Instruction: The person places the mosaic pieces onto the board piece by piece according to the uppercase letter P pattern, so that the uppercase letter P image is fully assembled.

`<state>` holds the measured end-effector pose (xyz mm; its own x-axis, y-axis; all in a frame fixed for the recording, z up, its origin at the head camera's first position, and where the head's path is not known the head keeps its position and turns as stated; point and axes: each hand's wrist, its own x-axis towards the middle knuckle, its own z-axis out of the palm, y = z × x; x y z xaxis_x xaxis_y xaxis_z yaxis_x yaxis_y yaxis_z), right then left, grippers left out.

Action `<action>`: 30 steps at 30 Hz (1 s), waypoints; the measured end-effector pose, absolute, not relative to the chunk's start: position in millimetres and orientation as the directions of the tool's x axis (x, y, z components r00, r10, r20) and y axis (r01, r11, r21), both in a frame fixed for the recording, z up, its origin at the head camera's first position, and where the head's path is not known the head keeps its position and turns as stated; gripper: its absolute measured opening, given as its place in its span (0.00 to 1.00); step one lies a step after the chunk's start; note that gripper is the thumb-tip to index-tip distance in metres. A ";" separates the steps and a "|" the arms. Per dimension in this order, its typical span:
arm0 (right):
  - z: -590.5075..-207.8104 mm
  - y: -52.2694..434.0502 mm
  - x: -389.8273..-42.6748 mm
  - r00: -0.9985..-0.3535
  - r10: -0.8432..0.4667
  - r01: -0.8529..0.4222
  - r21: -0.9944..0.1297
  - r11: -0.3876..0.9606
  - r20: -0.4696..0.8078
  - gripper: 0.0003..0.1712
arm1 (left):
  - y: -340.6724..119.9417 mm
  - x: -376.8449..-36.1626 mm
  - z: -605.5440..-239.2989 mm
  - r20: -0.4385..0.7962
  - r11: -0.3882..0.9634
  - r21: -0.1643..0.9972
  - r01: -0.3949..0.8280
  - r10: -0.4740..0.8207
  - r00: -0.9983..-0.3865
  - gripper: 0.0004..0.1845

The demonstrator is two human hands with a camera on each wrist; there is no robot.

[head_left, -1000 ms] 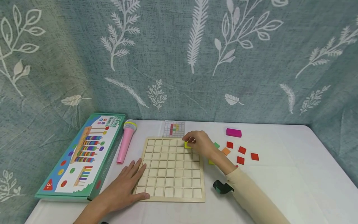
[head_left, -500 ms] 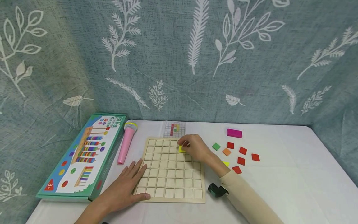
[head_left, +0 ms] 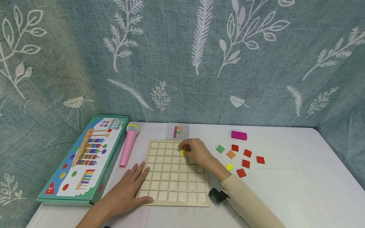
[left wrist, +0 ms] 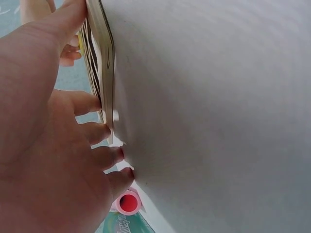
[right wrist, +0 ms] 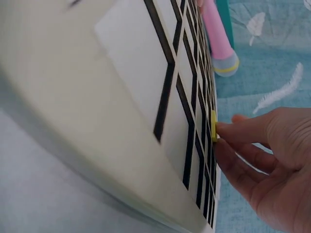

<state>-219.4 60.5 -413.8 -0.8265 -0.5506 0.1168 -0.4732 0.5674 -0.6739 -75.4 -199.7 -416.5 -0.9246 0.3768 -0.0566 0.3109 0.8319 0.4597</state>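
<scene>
A right hand (head_left: 195, 151) is pinching a small yellow tile (head_left: 182, 153) with curled thumb and finger, low at the second row from the far edge of a wooden grid board (head_left: 176, 203); whether the tile is sitting fully inside a cell is impossible to tell. If it is catching on a raised divider, pressing could leave it tilted, and an early release could let it slide into a neighbouring cell. A left hand (head_left: 126, 186) is lying flat, fingers spread, across the board's left edge, gripping nothing; a sideways push from it could shift the whole grid. The right sleeve (head_left: 248, 199) is slanting in from the lower right, partly covering a second yellow tile (head_left: 229, 167) that it might drag. Beyond that, a green tile (head_left: 220, 148), an orange tile (head_left: 231, 154) and five red tiles (head_left: 241, 173) are lying scattered, with a magenta block (head_left: 239, 135) behind. A printed pattern card (head_left: 177, 131) is lying just past the board's far edge; a pink microphone (head_left: 129, 144) and a game box (head_left: 82, 161) are taking up the left, limiting room there.
</scene>
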 end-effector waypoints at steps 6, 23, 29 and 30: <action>-413.0 60.9 -218.8 -0.814 -0.569 -0.490 -0.666 0.563 0.117 0.11 | -202.8 -75.1 -417.3 -0.052 0.824 0.472 0.312 0.380 -0.923 0.54; -390.9 128.7 -216.4 -0.792 -0.594 -0.521 -0.667 0.533 0.144 0.15 | -209.8 -76.3 -420.4 -0.047 0.817 0.462 0.344 0.410 -0.911 0.53; -386.8 164.0 -213.4 -0.826 -0.539 -0.506 -0.638 0.581 0.165 0.15 | -213.0 -75.9 -421.0 -0.048 0.816 0.462 0.348 0.415 -0.909 0.53; -386.3 168.9 -212.5 -0.832 -0.533 -0.496 -0.635 0.592 0.153 0.15 | -213.5 -75.7 -421.2 -0.042 0.815 0.458 0.355 0.419 -0.907 0.53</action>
<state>-212.5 168.9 -386.3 -0.8322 -0.5329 0.1531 -0.4959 0.5920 -0.6354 -75.7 -213.5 -421.2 -0.9068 0.4194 -0.0424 0.3555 0.8150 0.4576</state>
